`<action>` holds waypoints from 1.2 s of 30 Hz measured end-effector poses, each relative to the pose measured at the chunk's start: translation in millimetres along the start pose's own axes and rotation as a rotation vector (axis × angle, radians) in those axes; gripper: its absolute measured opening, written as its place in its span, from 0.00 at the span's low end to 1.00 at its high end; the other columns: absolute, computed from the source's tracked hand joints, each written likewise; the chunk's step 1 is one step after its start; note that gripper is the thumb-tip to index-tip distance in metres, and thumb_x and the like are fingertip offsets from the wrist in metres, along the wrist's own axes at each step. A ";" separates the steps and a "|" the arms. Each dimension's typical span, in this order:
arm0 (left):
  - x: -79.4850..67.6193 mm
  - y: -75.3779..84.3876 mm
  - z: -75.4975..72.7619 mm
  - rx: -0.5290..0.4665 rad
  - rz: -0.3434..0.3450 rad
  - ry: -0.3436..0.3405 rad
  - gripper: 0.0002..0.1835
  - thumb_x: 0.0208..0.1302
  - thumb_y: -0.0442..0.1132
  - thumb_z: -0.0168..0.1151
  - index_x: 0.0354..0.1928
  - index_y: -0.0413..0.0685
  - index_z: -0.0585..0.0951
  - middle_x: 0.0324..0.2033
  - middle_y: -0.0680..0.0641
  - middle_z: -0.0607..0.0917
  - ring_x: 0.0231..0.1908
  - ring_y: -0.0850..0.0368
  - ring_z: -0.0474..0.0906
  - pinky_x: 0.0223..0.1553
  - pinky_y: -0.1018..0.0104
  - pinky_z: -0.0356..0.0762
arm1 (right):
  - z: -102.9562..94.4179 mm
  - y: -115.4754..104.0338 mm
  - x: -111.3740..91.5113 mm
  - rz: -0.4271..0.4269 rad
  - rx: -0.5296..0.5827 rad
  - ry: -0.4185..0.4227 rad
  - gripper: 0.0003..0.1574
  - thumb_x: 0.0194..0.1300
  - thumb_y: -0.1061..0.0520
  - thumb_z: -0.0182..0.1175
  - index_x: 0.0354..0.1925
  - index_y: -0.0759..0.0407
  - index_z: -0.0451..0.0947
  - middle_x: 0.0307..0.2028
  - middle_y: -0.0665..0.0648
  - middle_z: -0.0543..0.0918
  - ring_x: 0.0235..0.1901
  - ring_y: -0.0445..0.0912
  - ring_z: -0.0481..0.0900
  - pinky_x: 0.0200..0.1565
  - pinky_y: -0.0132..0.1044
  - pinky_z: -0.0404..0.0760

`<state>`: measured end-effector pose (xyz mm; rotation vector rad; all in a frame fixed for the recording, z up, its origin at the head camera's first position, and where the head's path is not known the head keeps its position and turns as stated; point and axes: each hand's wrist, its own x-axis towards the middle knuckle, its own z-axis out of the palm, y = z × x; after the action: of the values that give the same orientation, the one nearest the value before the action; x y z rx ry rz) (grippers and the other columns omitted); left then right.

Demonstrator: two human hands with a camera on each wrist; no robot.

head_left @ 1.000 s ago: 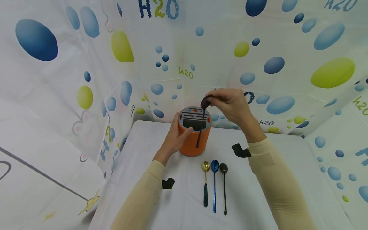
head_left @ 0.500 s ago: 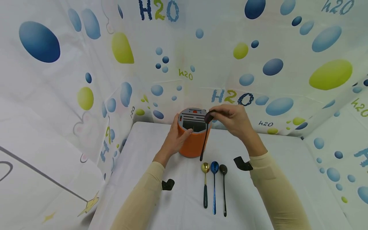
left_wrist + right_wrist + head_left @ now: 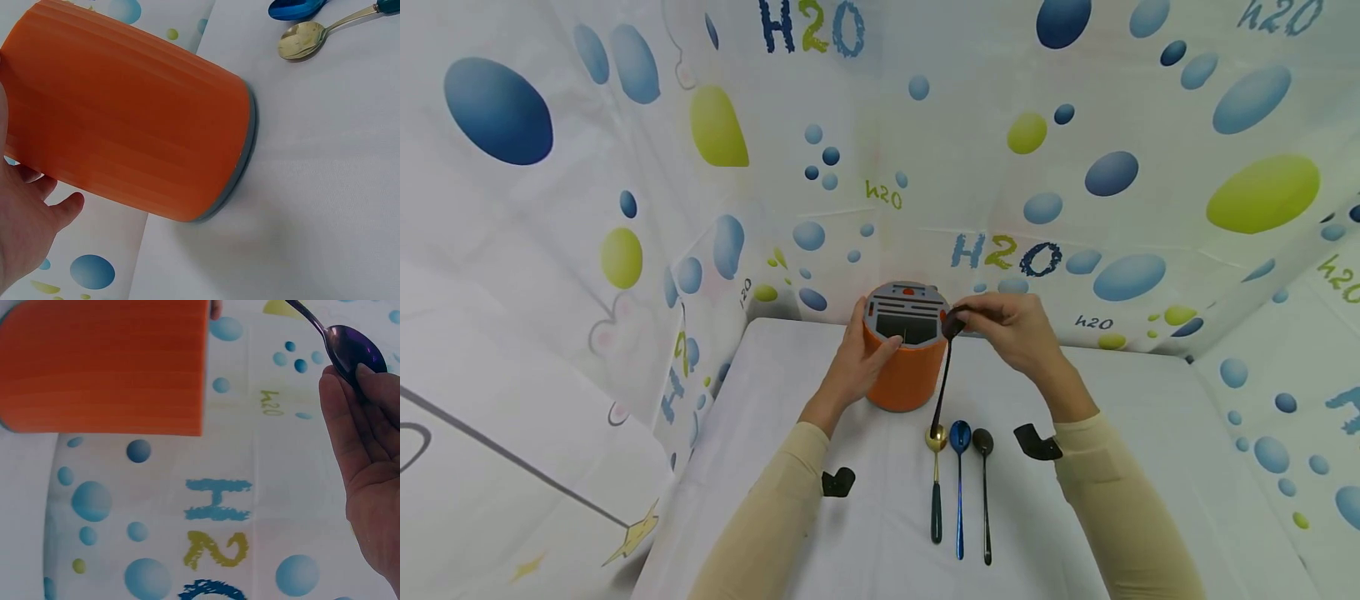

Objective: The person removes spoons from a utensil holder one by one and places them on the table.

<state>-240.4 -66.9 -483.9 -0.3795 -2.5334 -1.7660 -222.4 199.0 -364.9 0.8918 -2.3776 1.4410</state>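
An orange cylindrical cutlery holder (image 3: 902,379) with a grey slotted top stands at the back of the table. My left hand (image 3: 850,367) grips its left side, thumb over the rim; in the left wrist view its orange wall (image 3: 131,119) fills much of the frame. Right of the holder, my right hand (image 3: 1018,333) pinches a dark long-handled spoon (image 3: 953,323) by its bowl, the handle hanging down. The handle's tip overlaps the bowl of a gold spoon (image 3: 936,467) in the head view. In the right wrist view, thumb and fingers hold the spoon's purplish bowl (image 3: 350,347).
Beside the gold spoon, which has a dark green handle, lie a blue spoon (image 3: 960,437) and a dark spoon (image 3: 983,442) in a row, bowls toward the holder. A white cloth covers the table (image 3: 1075,517). Patterned sheeting (image 3: 880,108) rises close behind the holder.
My right hand has come down and slightly right with the hanging spoon, from over the holder's top to its right side. The left hand and holder stay put.
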 end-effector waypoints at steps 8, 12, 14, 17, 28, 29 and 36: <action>1.4 -1.9 -0.1 0.015 -0.026 -0.005 0.52 0.71 0.68 0.58 0.84 0.68 0.37 0.83 0.54 0.51 0.82 0.50 0.49 0.80 0.39 0.49 | 5.8 16.8 -13.3 0.094 -0.008 -0.036 0.08 0.71 0.65 0.65 0.45 0.65 0.89 0.37 0.61 0.92 0.34 0.53 0.89 0.42 0.26 0.86; 2.3 -2.5 0.9 0.018 -0.026 -0.002 0.52 0.71 0.68 0.58 0.84 0.69 0.37 0.83 0.54 0.52 0.81 0.50 0.50 0.80 0.39 0.50 | 6.5 23.2 -16.1 0.104 -0.016 -0.049 0.09 0.72 0.64 0.64 0.46 0.64 0.89 0.37 0.60 0.92 0.33 0.48 0.88 0.41 0.26 0.86; 2.4 -2.5 1.1 0.015 -0.019 -0.001 0.52 0.72 0.67 0.58 0.84 0.67 0.37 0.83 0.54 0.52 0.81 0.50 0.50 0.80 0.39 0.50 | 6.6 25.8 -17.5 0.106 -0.019 -0.050 0.09 0.72 0.64 0.64 0.46 0.64 0.89 0.37 0.61 0.92 0.32 0.45 0.88 0.40 0.27 0.87; 2.6 -2.2 1.1 0.012 -0.014 -0.002 0.52 0.72 0.66 0.58 0.84 0.65 0.38 0.83 0.53 0.51 0.82 0.50 0.49 0.80 0.39 0.50 | 6.4 29.8 -20.5 0.116 -0.019 -0.058 0.09 0.72 0.65 0.64 0.47 0.65 0.89 0.39 0.61 0.91 0.33 0.45 0.88 0.40 0.28 0.87; 2.4 -1.8 1.1 0.034 -0.038 -0.004 0.53 0.72 0.68 0.57 0.84 0.66 0.36 0.83 0.53 0.52 0.81 0.50 0.50 0.80 0.40 0.51 | 6.6 48.3 -35.7 0.230 -0.015 -0.117 0.10 0.74 0.62 0.62 0.47 0.66 0.88 0.38 0.62 0.91 0.33 0.50 0.89 0.41 0.33 0.89; 2.4 -2.0 1.0 0.032 -0.037 -0.004 0.53 0.72 0.68 0.57 0.84 0.66 0.37 0.83 0.53 0.52 0.81 0.50 0.50 0.80 0.40 0.51 | 6.8 50.1 -37.2 0.246 -0.013 -0.129 0.10 0.75 0.62 0.62 0.47 0.66 0.88 0.38 0.62 0.91 0.34 0.50 0.89 0.41 0.34 0.89; 3.0 -5.0 1.9 0.017 -0.020 -0.002 0.51 0.72 0.66 0.58 0.84 0.71 0.37 0.82 0.54 0.54 0.81 0.51 0.51 0.80 0.41 0.51 | 9.3 59.2 -47.1 0.348 -0.029 -0.191 0.11 0.75 0.62 0.61 0.48 0.65 0.88 0.40 0.61 0.91 0.34 0.47 0.88 0.41 0.34 0.88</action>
<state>-244.1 -66.2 -488.6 -0.3576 -2.5603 -1.7510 -219.5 228.8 -435.0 0.6563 -2.7998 1.4906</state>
